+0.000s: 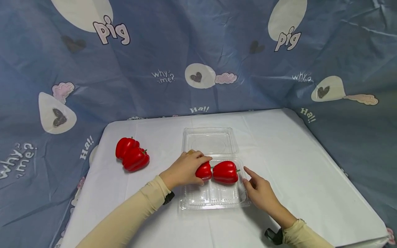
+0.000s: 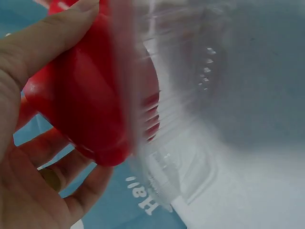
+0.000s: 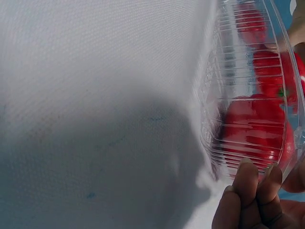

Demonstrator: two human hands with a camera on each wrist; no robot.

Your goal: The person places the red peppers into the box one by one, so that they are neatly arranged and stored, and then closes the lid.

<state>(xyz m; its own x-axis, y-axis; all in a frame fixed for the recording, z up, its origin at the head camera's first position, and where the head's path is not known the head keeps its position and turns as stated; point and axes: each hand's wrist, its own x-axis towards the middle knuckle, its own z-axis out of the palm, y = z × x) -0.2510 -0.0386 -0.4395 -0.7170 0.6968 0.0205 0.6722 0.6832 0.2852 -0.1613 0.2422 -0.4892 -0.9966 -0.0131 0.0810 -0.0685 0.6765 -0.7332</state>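
Left hand (image 1: pixel 186 167) curls round 1 pepper (image 1: pixel 204 171) at the box's (image 1: pixel 214 202) 11 o'clock, apparently seating it; right hand (image 1: pixel 263 194), fingers loosely extended, seemingly grips nothing at 3 o'clock; next move likely calls for gentle release.

The head camera looks forward and down across the worktop (image 1: pixel 294 165) to the patterned cloth (image 1: pixel 248 93) behind. Each wrist camera sits close in, turned sideways: the left, blurred, seems to face along the left hand (image 2: pixel 31 188) at a clear container (image 1: pixel 214 199); the right looks low across the worktop. All three share the container.
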